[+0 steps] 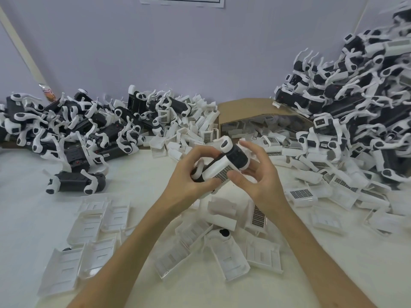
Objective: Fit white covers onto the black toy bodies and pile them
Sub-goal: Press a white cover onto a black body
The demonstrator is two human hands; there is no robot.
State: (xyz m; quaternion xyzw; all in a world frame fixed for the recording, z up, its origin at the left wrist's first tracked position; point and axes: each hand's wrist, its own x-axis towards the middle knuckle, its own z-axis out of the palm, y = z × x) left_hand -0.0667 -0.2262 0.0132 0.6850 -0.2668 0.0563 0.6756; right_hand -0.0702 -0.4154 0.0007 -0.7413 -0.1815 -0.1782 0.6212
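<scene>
surface: i'm looking down at a pale off-white matte tabletop (pixel 26 196), bare at the near left edge and littered elsewhere.
room: a plain lilac-grey wall (pixel 178 52) runs behind it, with the lower edge of a white printed paper sheet (pixel 182 1) at the top.
box: an open brown cardboard box (pixel 249 107) sits at the back centre, with loose white parts inside it.
left heap: black plastic toy bodies with white curved legs (pixel 73 130) lie tangled at the far left (one lies apart, nearer me).
right heap: a taller pile of covered black-and-white toys (pixel 355 96) climbs the right side against the wall.
loose covers: flat white moulded plastic covers (pixel 93 221), ribbed and slotted on their inner faces, are scattered in front of me; some show a square grid-patterned grille.
held piece: one black toy body with a white cover on it (pixel 222 165) is up off the table at mid-frame, tilted, grille facing me.
left hand: my left hand (pixel 189 181) curls around its lower left end, fingers wrapped over a white leg, thumb on the cover.
right hand: my right hand (pixel 260 174) has its thumb pressed on the grille edge, with the fingers half spread, arched behind the black upper end.
</scene>
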